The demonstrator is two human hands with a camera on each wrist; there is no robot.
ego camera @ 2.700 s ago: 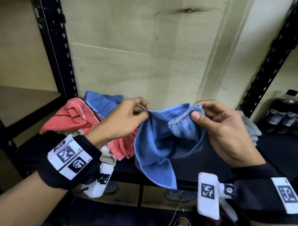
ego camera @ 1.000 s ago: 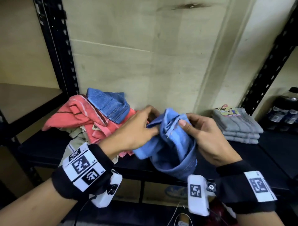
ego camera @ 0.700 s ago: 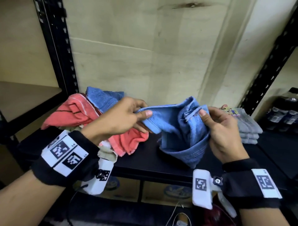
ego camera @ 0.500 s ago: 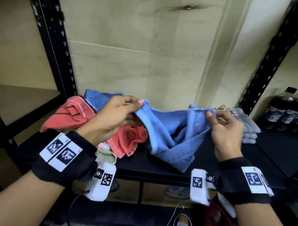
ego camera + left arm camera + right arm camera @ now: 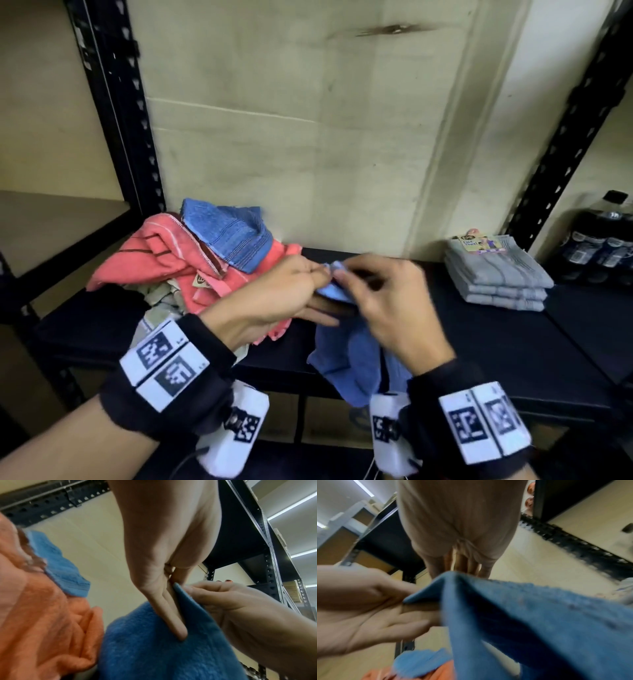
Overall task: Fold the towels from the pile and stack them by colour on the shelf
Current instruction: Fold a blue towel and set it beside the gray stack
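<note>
A blue towel (image 5: 349, 370) hangs doubled over the front edge of the black shelf (image 5: 513, 346). My left hand (image 5: 308, 278) and right hand (image 5: 346, 274) meet above it, and each pinches the towel's upper edge. In the left wrist view the left hand (image 5: 171, 601) lies with straight fingers along the blue towel (image 5: 154, 653), thumb pressing the cloth. The right hand (image 5: 462, 566) pinches a corner of the blue towel (image 5: 530, 615). At the shelf's left lies the unfolded pile: a coral striped towel (image 5: 161, 257), another blue towel (image 5: 229, 233), a beige one (image 5: 161, 298).
A stack of folded grey towels (image 5: 496, 277) with a paper label sits at the shelf's right. Dark drink bottles (image 5: 603, 240) stand beyond the right upright. Black slotted uprights (image 5: 116, 102) frame the bay. The bare shelf surface lies between the pile and the grey stack.
My hands, spread apart with the towel stretched between them half a second ago, have come together. The towel's two upper corners now meet and the cloth hangs doubled below.
</note>
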